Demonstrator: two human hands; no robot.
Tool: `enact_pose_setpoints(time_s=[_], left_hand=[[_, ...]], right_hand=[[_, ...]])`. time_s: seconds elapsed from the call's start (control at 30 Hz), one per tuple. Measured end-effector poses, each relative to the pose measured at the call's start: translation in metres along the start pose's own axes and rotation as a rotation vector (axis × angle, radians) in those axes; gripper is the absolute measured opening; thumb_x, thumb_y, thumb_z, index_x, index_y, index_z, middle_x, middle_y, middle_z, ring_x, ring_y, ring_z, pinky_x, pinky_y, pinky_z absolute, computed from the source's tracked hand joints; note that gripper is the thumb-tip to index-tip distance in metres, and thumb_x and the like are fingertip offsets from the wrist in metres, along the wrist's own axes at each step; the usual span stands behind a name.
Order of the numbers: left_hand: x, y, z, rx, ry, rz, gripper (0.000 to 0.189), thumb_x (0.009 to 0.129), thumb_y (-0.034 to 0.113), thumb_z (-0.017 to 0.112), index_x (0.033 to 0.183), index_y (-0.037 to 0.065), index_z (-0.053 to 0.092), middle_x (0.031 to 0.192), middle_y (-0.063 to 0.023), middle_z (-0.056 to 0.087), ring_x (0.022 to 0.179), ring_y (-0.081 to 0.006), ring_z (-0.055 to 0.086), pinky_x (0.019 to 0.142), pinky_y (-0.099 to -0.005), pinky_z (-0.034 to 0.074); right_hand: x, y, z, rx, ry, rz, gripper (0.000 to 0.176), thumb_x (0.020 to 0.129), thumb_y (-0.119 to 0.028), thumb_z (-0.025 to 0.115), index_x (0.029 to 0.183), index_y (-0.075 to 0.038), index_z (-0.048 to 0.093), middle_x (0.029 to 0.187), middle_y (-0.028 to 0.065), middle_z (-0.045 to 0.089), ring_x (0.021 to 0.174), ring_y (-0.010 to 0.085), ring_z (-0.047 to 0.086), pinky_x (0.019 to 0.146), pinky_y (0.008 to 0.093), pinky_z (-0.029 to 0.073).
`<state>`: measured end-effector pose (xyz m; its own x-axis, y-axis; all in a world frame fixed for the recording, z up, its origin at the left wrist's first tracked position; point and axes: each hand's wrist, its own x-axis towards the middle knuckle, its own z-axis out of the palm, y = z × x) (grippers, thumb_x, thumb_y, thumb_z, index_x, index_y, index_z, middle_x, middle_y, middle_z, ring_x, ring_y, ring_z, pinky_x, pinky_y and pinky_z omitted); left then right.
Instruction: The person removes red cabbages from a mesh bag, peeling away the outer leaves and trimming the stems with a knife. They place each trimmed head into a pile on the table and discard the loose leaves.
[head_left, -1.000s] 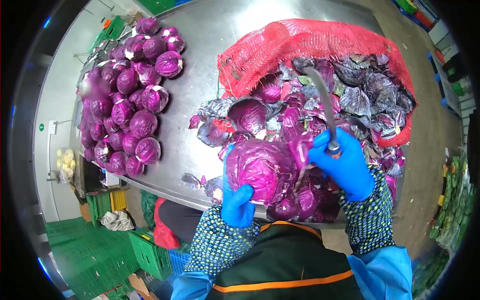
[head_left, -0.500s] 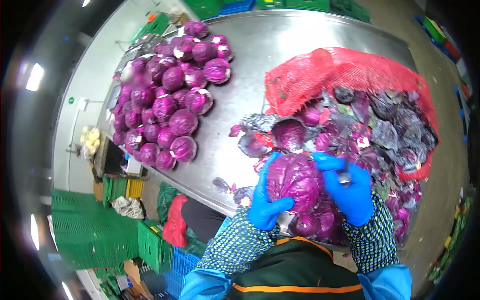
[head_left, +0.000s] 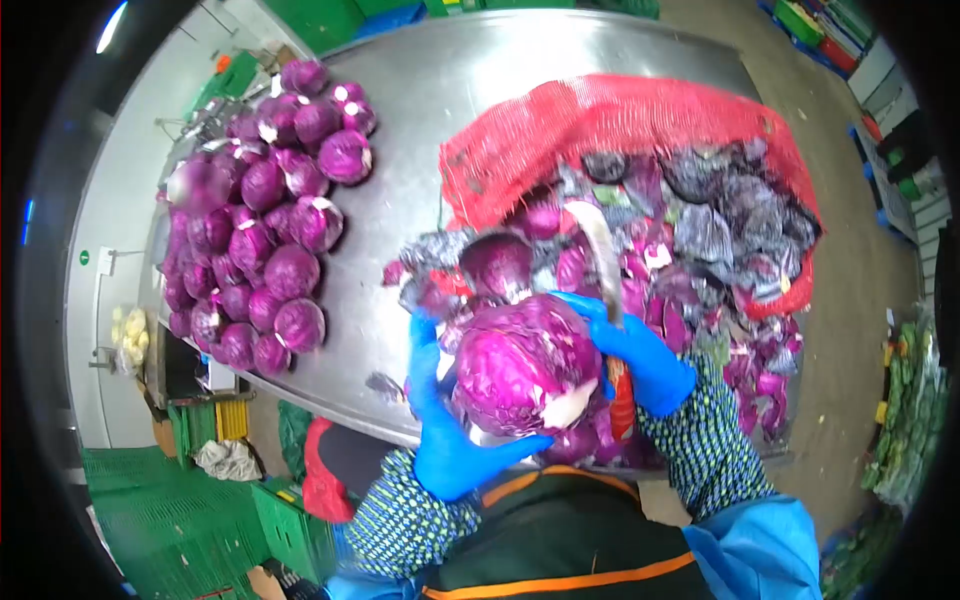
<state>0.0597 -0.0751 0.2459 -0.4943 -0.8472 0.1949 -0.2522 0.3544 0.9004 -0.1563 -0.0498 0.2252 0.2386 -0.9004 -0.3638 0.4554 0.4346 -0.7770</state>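
A peeled red cabbage (head_left: 520, 360) with a pale cut stem is in front of me, its stem end turned toward me at lower right. My left hand (head_left: 445, 440), gloved in blue, cradles it from the left with the thumb beneath. In my right hand (head_left: 648, 368), also gloved, is a knife (head_left: 601, 250) with a curved blade pointing away from me and a red handle. The right fingertips touch the cabbage's upper right side. Beyond, dark outer leaves (head_left: 705, 235) spill from a red mesh bag (head_left: 600, 110).
Many trimmed red cabbages (head_left: 262, 185) are heaped on the left of the steel table (head_left: 400, 110). More cabbage lies beneath my hands. Green crates (head_left: 285, 520) stand on the floor at lower left. Packed green produce (head_left: 905, 400) is at the far right.
The cabbage has been turned, so its pale stem end now shows. The knife blade has swung into view, pointing away from me. My view has shifted to the right.
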Motion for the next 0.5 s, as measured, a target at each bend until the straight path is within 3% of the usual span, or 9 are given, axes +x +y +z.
enact_pose_setpoints(time_s=[0.03,0.07,0.17,0.2,0.23,0.3,0.33,0.4,0.5], left_hand=[[0.004,0.003,-0.009,0.323,-0.124,0.142,0.117,0.052,0.030,0.089,0.141,0.002,0.018,0.144,-0.0203,0.024,0.132,-0.0357,0.027,0.110,-0.0457,0.021],[0.010,0.009,-0.010,0.322,-0.174,0.122,0.116,0.054,0.022,0.089,0.141,0.003,0.015,0.143,-0.0203,0.025,0.131,-0.0334,0.030,0.109,-0.0459,0.025],[-0.017,-0.045,0.023,-0.067,-0.082,-0.179,0.108,0.050,0.025,0.090,0.136,0.001,0.028,0.136,-0.0219,0.031,0.128,-0.0360,0.032,0.107,-0.0445,0.028],[-0.030,-0.064,0.041,-0.139,-0.033,-0.270,0.110,0.050,0.025,0.089,0.136,0.001,0.025,0.134,-0.0201,0.031,0.127,-0.0343,0.033,0.106,-0.0436,0.030],[-0.041,-0.088,0.062,-0.139,-0.014,-0.341,0.111,0.050,0.026,0.089,0.136,0.001,0.024,0.133,-0.0204,0.032,0.126,-0.0348,0.033,0.105,-0.0441,0.030],[-0.056,-0.112,0.081,-0.143,-0.016,-0.425,0.112,0.050,0.027,0.089,0.136,0.002,0.023,0.132,-0.0206,0.032,0.125,-0.0354,0.034,0.105,-0.0447,0.031],[-0.063,-0.118,0.087,-0.018,-0.021,-0.363,0.111,0.050,0.028,0.089,0.136,0.002,0.023,0.131,-0.0213,0.032,0.124,-0.0367,0.034,0.104,-0.0453,0.031],[-0.063,-0.118,0.092,0.195,-0.073,-0.316,0.114,0.051,0.027,0.089,0.138,0.001,0.019,0.134,-0.0216,0.028,0.128,-0.0340,0.030,0.104,-0.0433,0.031],[-0.051,-0.108,0.098,0.279,-0.067,-0.330,0.111,0.054,0.028,0.087,0.139,0.001,0.020,0.138,-0.0258,0.023,0.127,-0.0399,0.028,0.107,-0.0463,0.025]], right_hand=[[0.005,0.009,-0.007,-0.005,-0.027,0.018,0.061,0.089,-0.042,0.055,0.138,-0.010,0.039,0.100,-0.0009,0.056,0.071,0.0042,0.050,0.058,0.0205,0.042],[0.005,0.008,-0.011,-0.089,-0.019,0.047,0.057,0.090,-0.039,0.054,0.136,-0.009,0.040,0.104,0.0013,0.055,0.077,0.0071,0.050,0.062,0.0222,0.042],[0.001,0.016,-0.020,-0.353,0.290,-0.014,0.045,0.092,-0.030,0.051,0.129,-0.005,0.044,0.115,0.0079,0.050,0.096,0.0155,0.050,0.074,0.0272,0.043],[-0.004,0.032,-0.029,-0.364,0.472,-0.105,0.042,0.091,-0.021,0.056,0.127,-0.001,0.045,0.121,0.0095,0.045,0.107,0.0193,0.047,0.091,0.0336,0.041],[-0.007,0.050,-0.037,-0.365,0.477,-0.096,0.042,0.091,-0.021,0.056,0.127,-0.001,0.045,0.121,0.0095,0.045,0.107,0.0193,0.047,0.091,0.0336,0.041],[-0.018,0.083,-0.047,-0.708,0.609,-0.470,0.041,0.088,-0.010,0.057,0.126,-0.002,0.045,0.121,0.0135,0.042,0.106,0.0248,0.049,0.091,0.0359,0.042],[-0.028,0.087,-0.050,-1.082,0.580,-0.549,0.046,0.088,-0.009,0.056,0.131,-0.008,0.044,0.111,0.0139,0.048,0.094,0.0244,0.054,0.084,0.0328,0.046],[-0.054,0.091,-0.036,-0.940,0.496,-0.192,0.050,0.088,-0.010,0.055,0.136,-0.016,0.042,0.099,0.0115,0.052,0.083,0.0237,0.058,0.074,0.0321,0.048],[-0.066,0.104,-0.018,-1.155,0.469,-0.140,0.048,0.090,-0.016,0.052,0.137,-0.022,0.042,0.087,0.0103,0.051,0.070,0.0249,0.058,0.060,0.0351,0.048]])
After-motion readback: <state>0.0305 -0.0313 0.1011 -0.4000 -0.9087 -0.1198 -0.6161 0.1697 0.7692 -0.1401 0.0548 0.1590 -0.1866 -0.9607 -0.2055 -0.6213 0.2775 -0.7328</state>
